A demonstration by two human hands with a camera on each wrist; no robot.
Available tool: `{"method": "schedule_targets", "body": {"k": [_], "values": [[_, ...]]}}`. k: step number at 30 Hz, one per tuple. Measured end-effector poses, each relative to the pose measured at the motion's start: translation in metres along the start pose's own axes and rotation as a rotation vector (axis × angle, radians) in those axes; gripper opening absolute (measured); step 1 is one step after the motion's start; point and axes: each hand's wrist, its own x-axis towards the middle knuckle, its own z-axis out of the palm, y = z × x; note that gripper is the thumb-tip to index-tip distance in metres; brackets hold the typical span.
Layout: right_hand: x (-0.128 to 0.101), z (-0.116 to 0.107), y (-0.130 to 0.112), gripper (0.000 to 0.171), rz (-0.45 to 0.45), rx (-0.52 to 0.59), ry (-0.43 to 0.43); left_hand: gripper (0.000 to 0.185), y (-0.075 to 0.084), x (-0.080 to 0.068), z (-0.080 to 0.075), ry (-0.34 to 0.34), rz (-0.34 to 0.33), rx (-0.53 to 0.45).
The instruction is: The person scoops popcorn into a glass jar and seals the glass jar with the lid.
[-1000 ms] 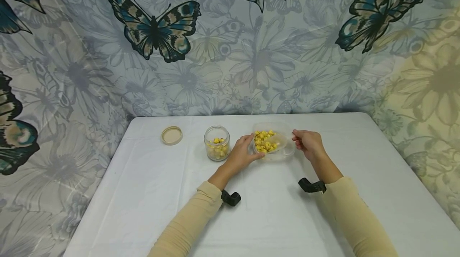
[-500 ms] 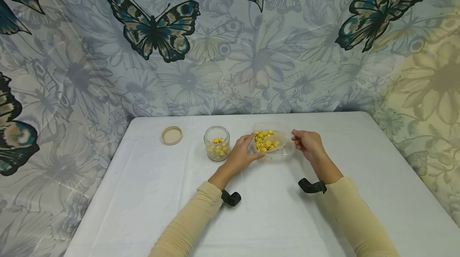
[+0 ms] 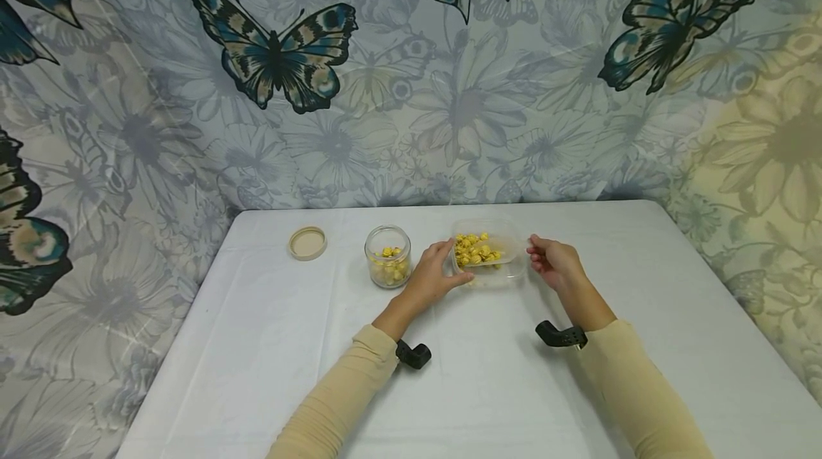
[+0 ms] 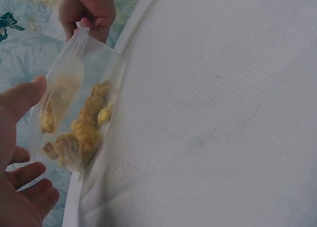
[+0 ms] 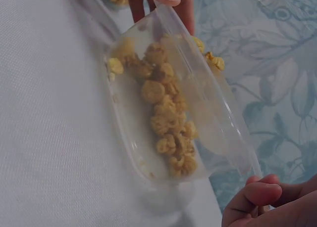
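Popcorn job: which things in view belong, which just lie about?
Belongs, as I read it:
yellow popcorn
clear rectangular plastic box, gripped by left hand
pale, apparently spoon-like utensil, in right hand
clear round glass jar, uncapped, probably

Lying about:
round cream-coloured lid, untouched

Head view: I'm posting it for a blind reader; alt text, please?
A person's left hand holds the left end of a clear container of yellow popcorn, the right hand at its other end with fingers curled. Left of it on the white table are a lidless glass jar of popcorn and a round lid.
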Motion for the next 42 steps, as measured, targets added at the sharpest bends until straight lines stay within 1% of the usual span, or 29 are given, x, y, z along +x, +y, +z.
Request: {"method": "schedule_targets", "body": {"k": [7, 12, 16, 20, 29, 37, 42], "values": [[0.0003, -0.0032, 0.0005, 0.024, 0.012, 0.029, 0.001, 0.087, 0.0003, 0.0005, 0.0011, 0.003, -0.005, -0.006], [0.0002, -0.0035, 0.0024, 0.024, 0.019, 0.040, -0.014, 0.086, 0.0011, 0.0006, 0.0016, -0.002, -0.020, -0.010], [0.0012, -0.0045, 0.0036, 0.027, 0.022, 0.052, -0.023, 0.085, 0.0009, 0.0006, 0.0015, -0.008, -0.033, -0.014], [0.0022, -0.0057, 0.0037, 0.032, 0.020, 0.073, -0.027, 0.085, 0.0002, 0.0008, 0.0015, -0.002, -0.027, -0.017], [0.0017, -0.0055, 0.0039, 0.027, -0.018, 0.093, 0.022, 0.085, -0.0020, 0.0015, 0.0014, 0.015, -0.013, -0.014], [0.0020, -0.0051, 0.0046, 0.025, -0.025, 0.087, 0.024, 0.084, -0.0028, 0.0029, 0.0020, 0.020, -0.011, -0.025], [0.0027, -0.0059, 0.0073, 0.024, -0.032, 0.105, 0.028, 0.085, -0.0027, 0.0026, 0.0024, 0.018, -0.012, -0.017]]}}
